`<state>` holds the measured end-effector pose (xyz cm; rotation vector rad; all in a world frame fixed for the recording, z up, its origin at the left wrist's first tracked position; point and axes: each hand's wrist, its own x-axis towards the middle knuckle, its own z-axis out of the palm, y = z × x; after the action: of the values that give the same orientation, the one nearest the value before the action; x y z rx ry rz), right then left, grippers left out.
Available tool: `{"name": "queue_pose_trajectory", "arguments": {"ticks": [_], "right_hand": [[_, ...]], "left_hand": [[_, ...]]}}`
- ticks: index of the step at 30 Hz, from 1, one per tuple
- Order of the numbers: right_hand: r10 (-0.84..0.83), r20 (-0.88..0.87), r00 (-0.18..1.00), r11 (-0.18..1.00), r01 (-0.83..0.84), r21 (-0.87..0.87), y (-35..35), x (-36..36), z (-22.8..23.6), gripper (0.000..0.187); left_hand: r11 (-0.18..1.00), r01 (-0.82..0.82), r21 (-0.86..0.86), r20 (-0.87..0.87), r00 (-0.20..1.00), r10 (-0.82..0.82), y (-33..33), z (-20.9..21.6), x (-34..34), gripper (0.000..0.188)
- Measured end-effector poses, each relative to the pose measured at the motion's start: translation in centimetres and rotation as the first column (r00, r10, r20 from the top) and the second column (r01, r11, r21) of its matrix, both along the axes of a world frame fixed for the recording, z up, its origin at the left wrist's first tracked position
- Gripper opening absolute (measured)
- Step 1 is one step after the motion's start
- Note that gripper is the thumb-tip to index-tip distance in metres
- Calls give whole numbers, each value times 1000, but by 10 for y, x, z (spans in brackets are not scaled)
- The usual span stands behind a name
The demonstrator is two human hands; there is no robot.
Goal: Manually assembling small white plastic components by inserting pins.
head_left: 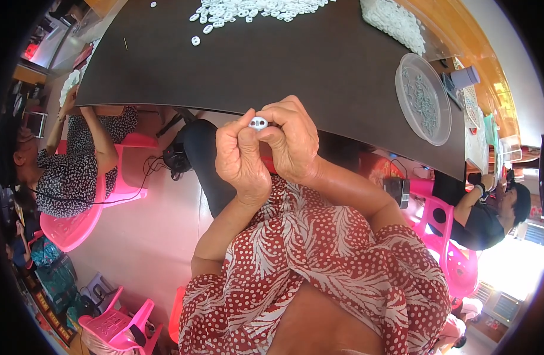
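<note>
Pinching a small white piece (258, 123), the left hand (242, 157) and the right hand (291, 142) meet just off the table's (254, 74) near edge. Both hands are nearly closed, with thumbs and fingertips on the piece and the other fingers curled in. The left hand sits at 8 o'clock from it, the right at 4 o'clock.

The piece looks light, hard and smooth, maybe plastic, so it could slip. It probably won't break easily. Its outer rim, at 9 and 3 o'clock, seems best to hold, leaving its two dark holes clear.

More white pieces (254, 8) lie at 12 o'clock. A round clear tub (443, 125) of little grey-green bits (426, 103) sits near 3 o'clock. No brand, label or writing can be read on the piece or the tub.
</note>
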<state>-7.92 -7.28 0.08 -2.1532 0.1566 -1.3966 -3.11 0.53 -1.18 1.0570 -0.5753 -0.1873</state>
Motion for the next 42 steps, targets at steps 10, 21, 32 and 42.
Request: {"name": "queue_pose_trajectory", "arguments": {"ticks": [10, 21, 32, 42], "right_hand": [[27, 22, 999, 999, -26, -45, -2, 2, -1, 17], [-64, -134, 989, 992, 78, 102, -27, -20, 15, 18], [-656, -90, 749, 754, 656, -36, -230, -101, 129, 12], [-840, -255, 479, 543, 750, -379, -383, -117, 126, 12]], "left_hand": [[997, -70, -14, 116, 991, 71, -5, -1, 1, 15], [964, 64, 259, 402, 900, -168, -6, 4, 16, 34], [816, -412, 405, 687, 726, 26, -22, 15, 133, 24], [803, -265, 534, 556, 825, -98, -41, -3, 174, 34]]}}
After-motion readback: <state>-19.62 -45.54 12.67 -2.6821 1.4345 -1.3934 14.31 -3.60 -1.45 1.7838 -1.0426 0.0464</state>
